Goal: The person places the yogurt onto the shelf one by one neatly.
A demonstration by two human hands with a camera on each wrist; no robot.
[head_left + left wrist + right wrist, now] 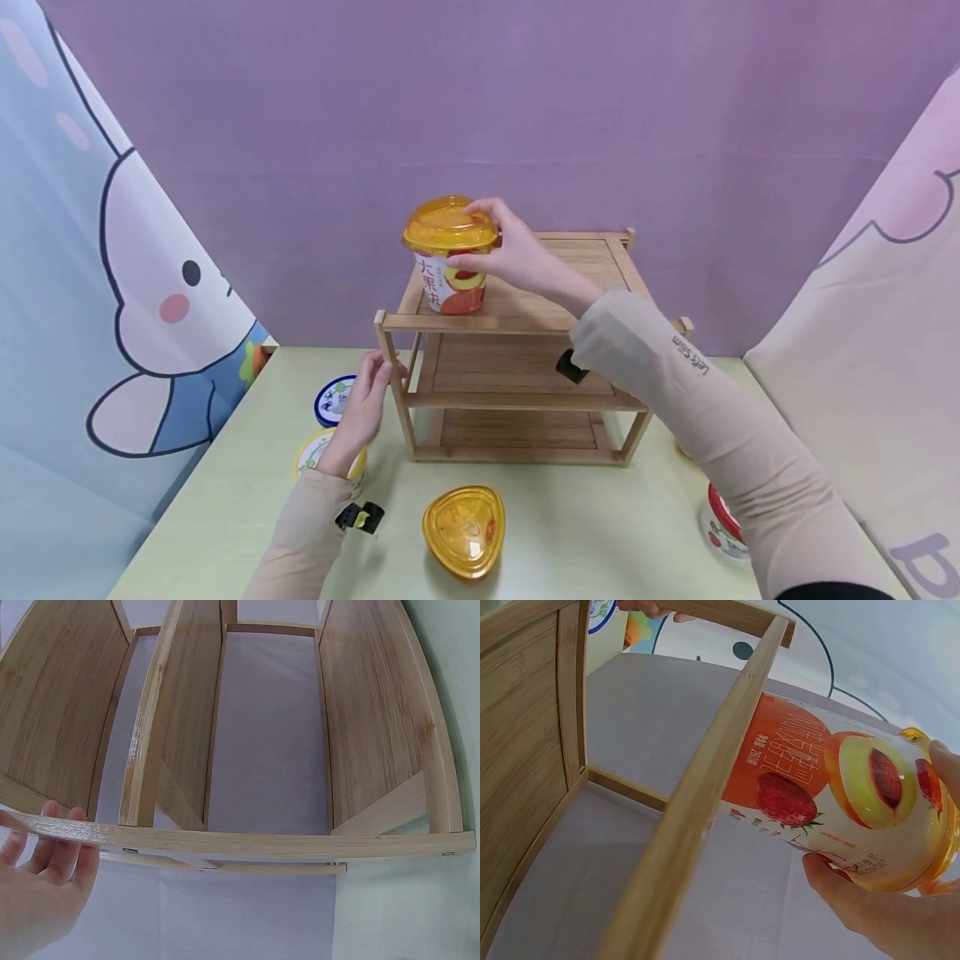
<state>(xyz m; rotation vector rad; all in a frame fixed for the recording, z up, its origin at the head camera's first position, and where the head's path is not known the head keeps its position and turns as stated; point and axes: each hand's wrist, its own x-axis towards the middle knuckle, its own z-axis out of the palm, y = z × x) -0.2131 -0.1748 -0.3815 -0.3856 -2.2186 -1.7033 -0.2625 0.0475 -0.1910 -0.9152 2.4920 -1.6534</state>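
1. Purple cloth (315,167) hangs behind the pale worktop (247,500), on which stands a wooden rack (517,367) with three shelves.
2. The right hand (521,254) has its grip clamped on a fruit-printed cup (450,287): the thumb (476,263) is on its wall, one finger (483,207) on its orange lid (442,221).
3. This cup is nearly upright at the front left corner of the top shelf (510,323); whether its base touches the shelf, one cannot tell.
4. The left hand (363,408) has its grip closed around the rack's left front post (402,417).
5. Near the worktop's left edge are a blue-rimmed tub (333,398) and a yellow-rimmed tub (309,454); toward the right edge, a red-rimmed tub (720,533).
6. Before the rack's front edge is an orange-lidded container (465,529).
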